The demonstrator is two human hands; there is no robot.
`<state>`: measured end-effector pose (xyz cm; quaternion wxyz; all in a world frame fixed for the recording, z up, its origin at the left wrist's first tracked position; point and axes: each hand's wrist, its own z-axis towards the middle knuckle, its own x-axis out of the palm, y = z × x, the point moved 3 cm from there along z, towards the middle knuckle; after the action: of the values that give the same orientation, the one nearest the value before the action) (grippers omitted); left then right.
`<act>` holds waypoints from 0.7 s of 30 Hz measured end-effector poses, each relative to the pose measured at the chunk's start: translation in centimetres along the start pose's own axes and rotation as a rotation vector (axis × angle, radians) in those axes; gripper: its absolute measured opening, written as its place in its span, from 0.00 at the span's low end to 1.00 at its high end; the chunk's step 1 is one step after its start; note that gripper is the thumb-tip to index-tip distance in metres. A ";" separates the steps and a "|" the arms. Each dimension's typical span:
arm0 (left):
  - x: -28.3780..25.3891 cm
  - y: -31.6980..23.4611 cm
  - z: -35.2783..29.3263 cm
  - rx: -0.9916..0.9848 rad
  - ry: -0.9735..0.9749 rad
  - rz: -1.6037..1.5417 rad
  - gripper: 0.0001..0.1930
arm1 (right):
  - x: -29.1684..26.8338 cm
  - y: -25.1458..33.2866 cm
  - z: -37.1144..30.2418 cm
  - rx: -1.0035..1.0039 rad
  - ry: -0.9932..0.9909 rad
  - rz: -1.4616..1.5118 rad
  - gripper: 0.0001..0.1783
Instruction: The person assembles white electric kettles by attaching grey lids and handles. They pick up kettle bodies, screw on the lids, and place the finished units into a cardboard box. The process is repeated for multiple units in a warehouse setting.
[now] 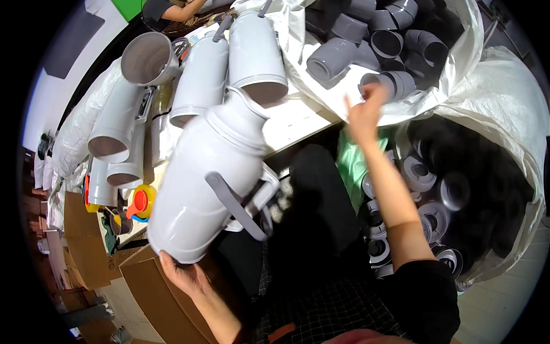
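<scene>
beyond a brown-patched apron (pixel 338 307), left fingers (pixel 167 262) grip a grey jug (pixel 195 178); right fingers (pixel 373 93) blur, hold unclear.

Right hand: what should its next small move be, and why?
Probably close the right hand around the grey part by its fingers: the left hand supports the tilted grey jug near its base, and blur hides any firm grip.

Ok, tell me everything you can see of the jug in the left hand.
The jug is pale grey and glossy, apparently plastic, with rounded shoulders, raised rings below a spouted neck, a side handle and a darker grey carrying bar. It is tilted, neck toward the upper right, base toward the lower left. The left hand holds its base; the right hand is away from it. Its inside cannot be seen.
</scene>
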<state>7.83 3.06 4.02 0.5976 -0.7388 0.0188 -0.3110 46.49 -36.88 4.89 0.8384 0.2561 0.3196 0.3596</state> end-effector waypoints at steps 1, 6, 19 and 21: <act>0.4 1.3 0.0 -0.072 0.040 -0.017 0.28 | -1.0 -5.9 3.9 0.068 -0.074 -0.276 0.32; 5.2 5.0 -1.6 -0.220 0.119 -0.041 0.24 | -3.4 -17.2 6.2 0.345 0.124 -0.664 0.22; 4.3 5.0 -2.6 -0.539 0.066 0.047 0.21 | -4.0 7.4 -3.3 -0.020 0.456 1.053 0.30; 4.1 5.2 -2.8 -0.494 -0.022 0.116 0.22 | -4.9 8.5 -2.9 0.135 0.667 1.107 0.31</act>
<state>11.58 -2.47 1.43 0.4157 -0.8635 0.1301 -0.2542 38.00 -34.90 10.29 0.3671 0.3098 0.4054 0.7778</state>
